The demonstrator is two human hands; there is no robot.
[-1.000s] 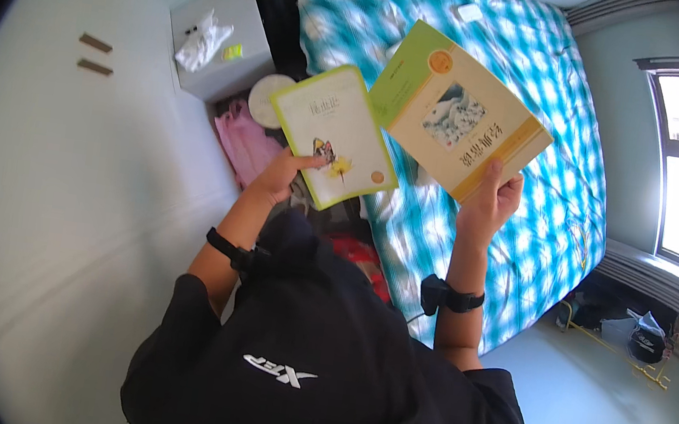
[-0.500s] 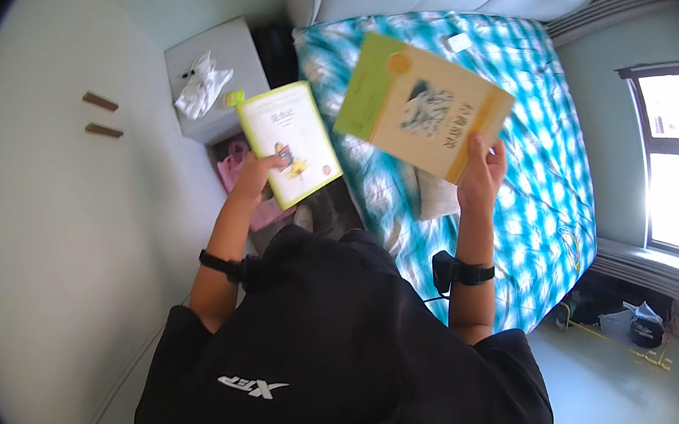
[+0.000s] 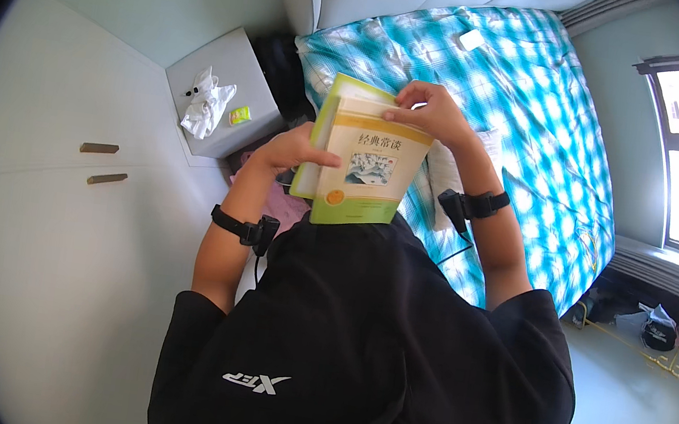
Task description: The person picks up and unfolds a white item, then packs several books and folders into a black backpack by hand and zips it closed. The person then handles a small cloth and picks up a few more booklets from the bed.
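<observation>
Two paperback books are stacked together in front of my body. On top lies a cream book with a green lower band and a small landscape picture on its cover, standing upright to me. Behind it a white book with a yellow-green border shows along the left and top edges. My left hand grips both books at the left edge, its thumb on the cream cover. At the top right corner my right hand pinches the cream book, thumb in front and fingers behind.
A bed with a blue-and-white checked sheet fills the right, bearing a pale folded cloth and a small white object. At left, a grey nightstand carries a white crumpled bag and a yellow-green packet. White cabinets stand beside it.
Both hands have come together, bringing the two separate books into one stack. The cream book has turned from sideways to upright and now covers most of the white book.
</observation>
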